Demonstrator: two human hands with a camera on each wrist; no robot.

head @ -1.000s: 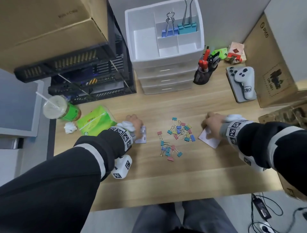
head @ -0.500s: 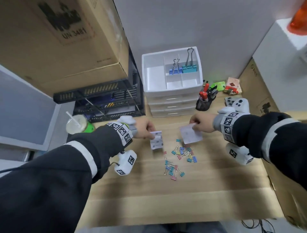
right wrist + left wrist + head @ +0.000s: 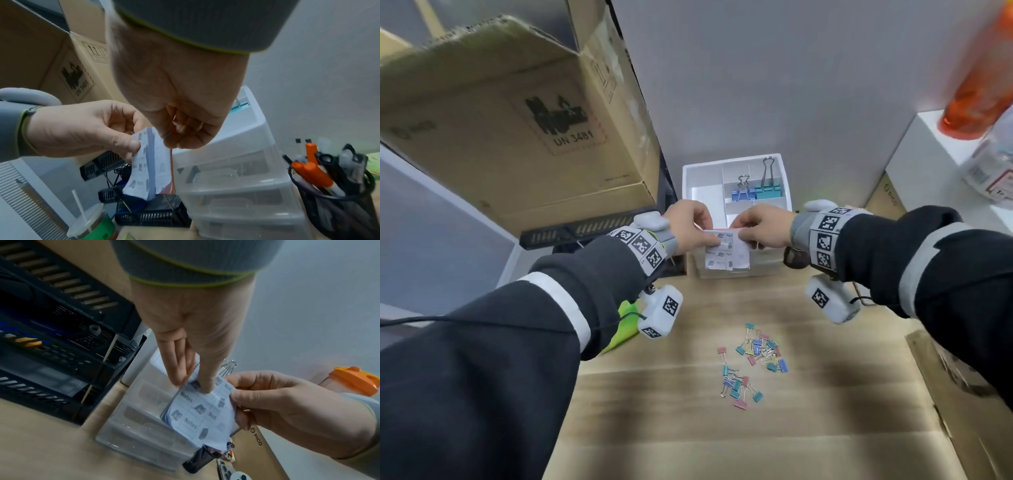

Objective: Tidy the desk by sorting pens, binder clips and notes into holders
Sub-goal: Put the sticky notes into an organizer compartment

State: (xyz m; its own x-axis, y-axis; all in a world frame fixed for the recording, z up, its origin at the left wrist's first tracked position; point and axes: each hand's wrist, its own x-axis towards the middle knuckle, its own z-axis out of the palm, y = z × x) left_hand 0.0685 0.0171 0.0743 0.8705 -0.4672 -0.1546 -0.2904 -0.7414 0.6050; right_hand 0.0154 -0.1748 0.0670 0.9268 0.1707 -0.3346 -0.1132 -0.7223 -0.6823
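Both hands are raised in front of the white drawer organiser [image 3: 702, 185] and meet on a small stack of note pads [image 3: 727, 253] printed "Notes". My left hand [image 3: 707, 236] pinches the stack's top left corner [image 3: 203, 412]. My right hand [image 3: 744, 236] pinches the right side, fingers curled on an orange-backed pad [image 3: 171, 170]. In the organiser's top tray stand a blue binder clip [image 3: 742, 193] and a teal binder clip [image 3: 768, 190]. Several small coloured binder clips [image 3: 753, 363] lie loose on the wooden desk [image 3: 825, 428]. Pens stand in a black mesh holder [image 3: 333, 186].
A large cardboard box [image 3: 517, 120] sits on black stacked trays [image 3: 585, 229] at the left. A green tissue pack [image 3: 625, 325] lies under my left wrist, and a lidded cup [image 3: 90, 227] stands near it. Another carton [image 3: 979, 394] borders the desk's right edge, and an orange bottle [image 3: 976, 96] stands up high.
Each hand picked a note pad off the desk, rose and moved inward. The pads now meet in front of the organiser. The head view has tilted upward.
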